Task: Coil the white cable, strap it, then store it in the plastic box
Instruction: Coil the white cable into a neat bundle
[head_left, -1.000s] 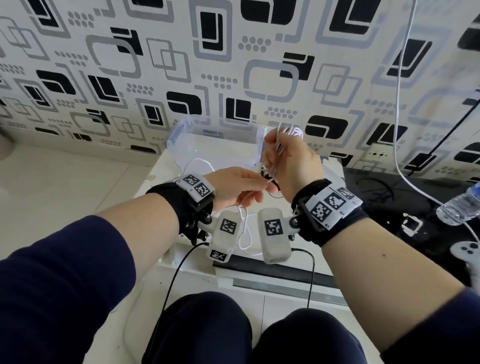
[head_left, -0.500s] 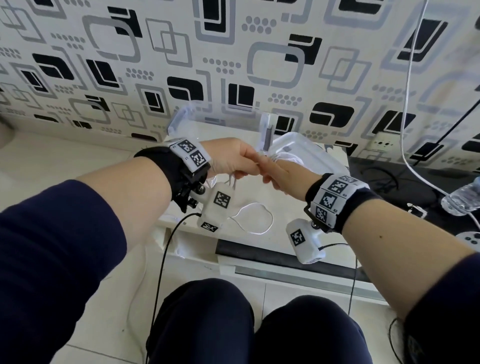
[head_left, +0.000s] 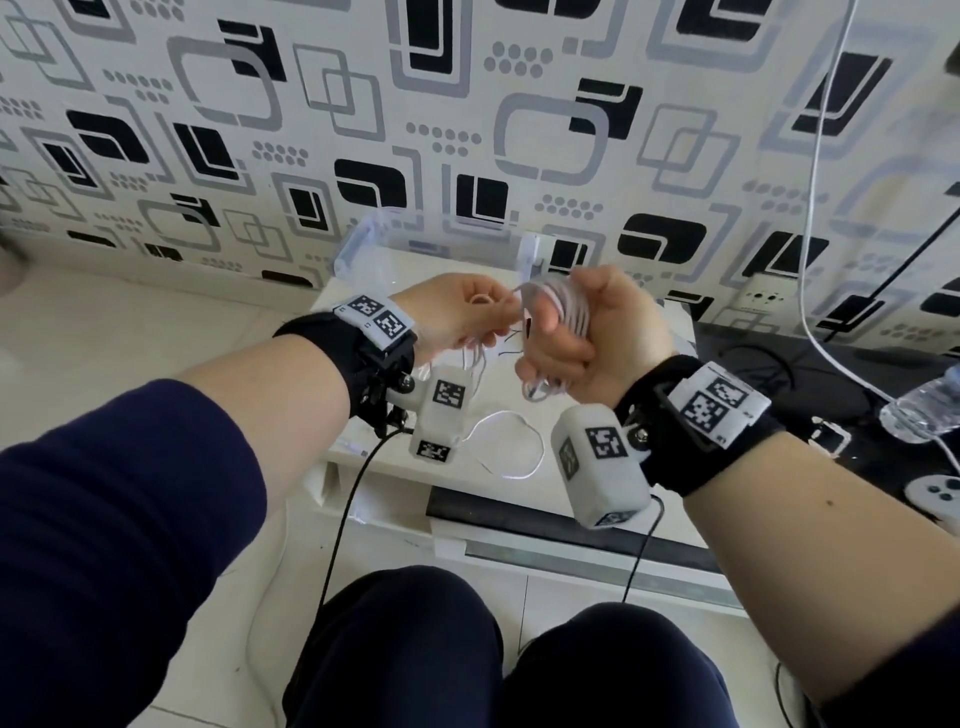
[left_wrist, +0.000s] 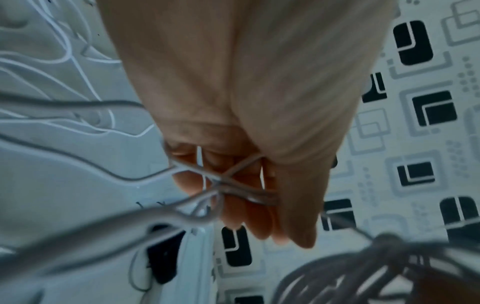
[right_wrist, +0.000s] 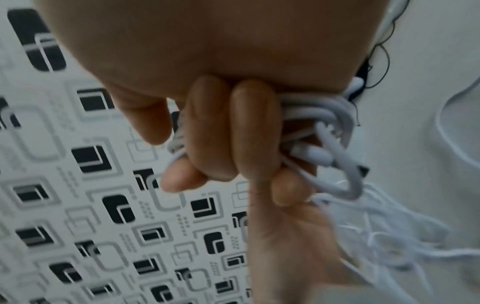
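Observation:
The white cable (head_left: 558, 306) is bunched into a coil inside my right hand (head_left: 561, 343), whose fingers are curled tightly round it above the white table (head_left: 670, 332). The right wrist view shows the loops (right_wrist: 335, 127) bulging out beside the curled fingers (right_wrist: 249, 131) of the right hand (right_wrist: 233, 154). My left hand (head_left: 493, 317) is just left of it and pinches loose strands that run to the coil. In the left wrist view those strands (left_wrist: 233, 176) cross over the left hand's (left_wrist: 246, 205) fingertips. More slack (head_left: 511, 441) lies on the table. The clear plastic box (head_left: 363, 244) stands open behind the hands.
A patterned wall rises right behind the table. Another white cord (head_left: 815, 208) hangs down at the right, past a water bottle (head_left: 924, 410) and a game controller (head_left: 935, 493) on a dark surface. Thin black ties (head_left: 511, 353) lie under the hands. My knees are below the table edge.
My right hand has turned into an upright fist round the coil and come nearer. The left hand has drawn back to the left with loose strands. The hands no longer touch.

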